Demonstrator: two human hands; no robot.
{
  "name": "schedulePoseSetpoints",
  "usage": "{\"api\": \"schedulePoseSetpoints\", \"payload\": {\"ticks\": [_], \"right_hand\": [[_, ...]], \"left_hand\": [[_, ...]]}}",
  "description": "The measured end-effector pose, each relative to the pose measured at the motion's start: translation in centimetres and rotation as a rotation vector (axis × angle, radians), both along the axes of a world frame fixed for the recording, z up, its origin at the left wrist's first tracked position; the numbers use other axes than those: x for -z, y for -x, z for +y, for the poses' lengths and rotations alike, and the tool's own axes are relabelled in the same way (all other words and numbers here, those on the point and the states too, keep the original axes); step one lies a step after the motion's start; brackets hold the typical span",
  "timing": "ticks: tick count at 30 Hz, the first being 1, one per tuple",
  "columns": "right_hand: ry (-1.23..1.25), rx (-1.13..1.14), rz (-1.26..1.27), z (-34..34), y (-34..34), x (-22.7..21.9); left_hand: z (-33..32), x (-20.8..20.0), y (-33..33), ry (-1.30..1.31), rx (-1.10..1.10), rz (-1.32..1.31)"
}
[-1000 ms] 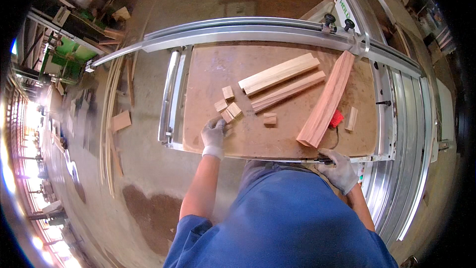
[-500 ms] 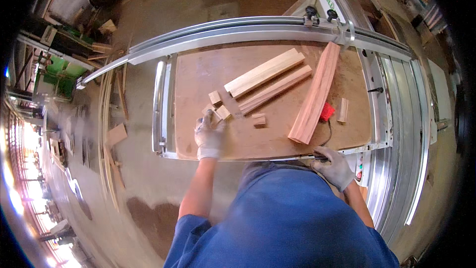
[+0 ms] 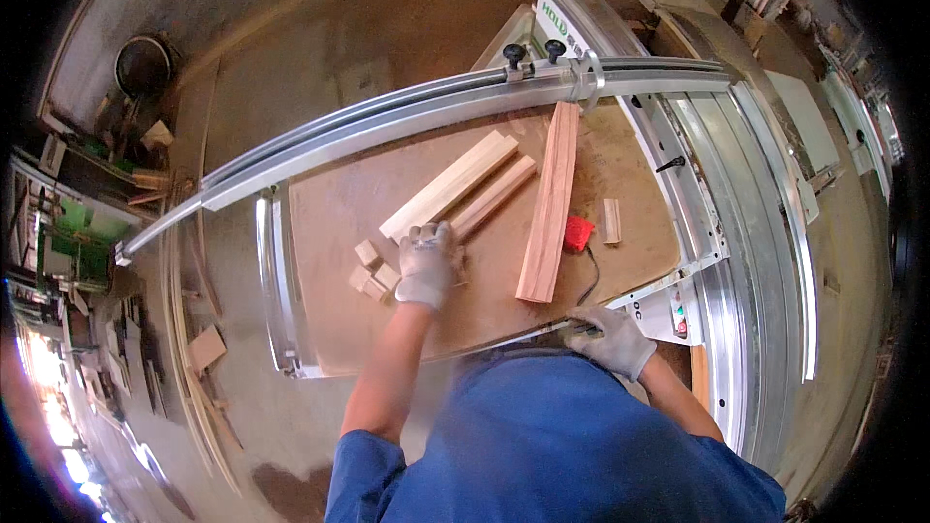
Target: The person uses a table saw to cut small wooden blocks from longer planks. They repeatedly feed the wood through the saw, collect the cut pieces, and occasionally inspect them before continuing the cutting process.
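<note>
My left hand point(image 3: 426, 266), in a pale work glove, is over the near ends of two wooden strips, a pale one point(image 3: 450, 184) and a pinkish one point(image 3: 494, 199). Its fingers are slightly bent and apart; what lies under the palm is hidden. Just left of it are several small wood blocks point(image 3: 373, 271) in a cluster. My gloved right hand point(image 3: 610, 341) is at the table's near edge, fingers curled round something dark that I cannot make out. A long reddish wooden piece point(image 3: 550, 203) slants across the brown tabletop point(image 3: 339, 213).
A red object point(image 3: 578, 232) with a thin dark cord lies beside a short wood piece point(image 3: 611, 221). An aluminium fence point(image 3: 387, 126) with black knobs point(image 3: 535, 53) crosses the far side. Metal rails point(image 3: 722, 194) run along the right. Long thin boards point(image 3: 184, 329) lie on the left.
My left hand has moved right, from the small blocks to the near ends of the strips. The right hand stays at the table edge. The view has shifted and turned.
</note>
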State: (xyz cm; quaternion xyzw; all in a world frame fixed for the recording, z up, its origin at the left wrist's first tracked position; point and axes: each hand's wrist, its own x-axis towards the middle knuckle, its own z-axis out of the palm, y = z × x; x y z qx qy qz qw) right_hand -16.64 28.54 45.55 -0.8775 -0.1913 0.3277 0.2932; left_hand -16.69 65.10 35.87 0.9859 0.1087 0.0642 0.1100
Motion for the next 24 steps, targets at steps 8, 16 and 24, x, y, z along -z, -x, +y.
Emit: {"api": "schedulePoseSetpoints", "payload": {"ticks": [8, 16, 24], "right_hand": [[-0.039, 0.090, -0.003, -1.2, 2.6, 0.8], [0.000, 0.175, 0.004, -3.6, 7.3, 0.3], [-0.096, 0.185, -0.032, -9.4, 6.0, 2.3]], "left_hand": [[1.6, -1.4, -4.1, 0.026, -0.097, 0.045], [2.8, -1.7, -6.5, 0.153, -0.078, 0.301], [12.7, 4.7, -6.0, 0.425, -0.174, -0.082]]}}
